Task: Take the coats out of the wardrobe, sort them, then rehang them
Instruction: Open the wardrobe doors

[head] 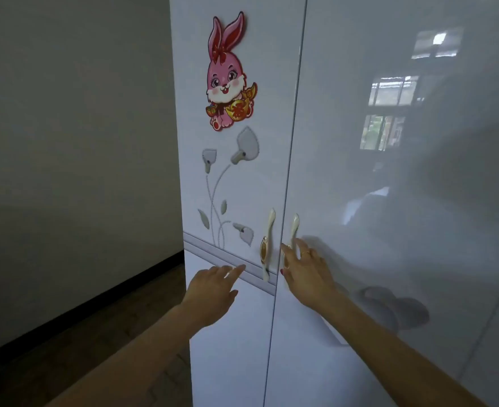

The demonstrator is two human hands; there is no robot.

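A glossy white wardrobe fills the view, both doors closed. Its left door (230,177) carries a pink rabbit sticker (227,74) and a flower pattern. The right door (389,201) mirrors the room. Two cream handles flank the centre seam: the left handle (266,245) and the right handle (294,230). My right hand (304,268) is at the right handle, its fingers reaching around the lower part. My left hand (213,289) hovers with straight fingers just left of the left handle, holding nothing. No coats are visible.
A plain grey wall (72,160) stands to the left of the wardrobe, with a dark skirting board and brown wooden floor (101,342) below it. Window reflections show on the right door.
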